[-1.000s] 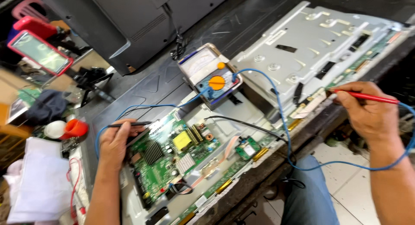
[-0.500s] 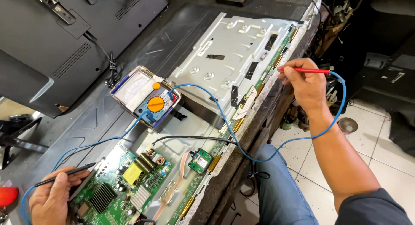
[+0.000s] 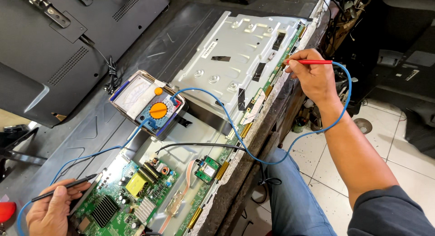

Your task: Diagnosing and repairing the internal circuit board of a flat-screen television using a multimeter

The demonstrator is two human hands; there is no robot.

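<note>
Red probe point(image 3: 312, 62), multimeter point(image 3: 148, 104), circuit board point(image 3: 122, 197)

Two probes, red point(image 3: 310, 62) and black point(image 3: 63, 187); one meter point(image 3: 147, 104); two blue leads point(image 3: 281, 154); two hands.

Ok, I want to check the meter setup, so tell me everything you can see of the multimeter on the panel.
The multimeter is an analog type: a pale dial face under a clear window, a blue lower body, a round orange selector knob and a smaller orange knob above it. It lies face up and askew on the dark back panel, beside the silver metal chassis. Blue leads plug into its lower end and run off toward the red probe and the black probe. Neither hand touches it.
</note>
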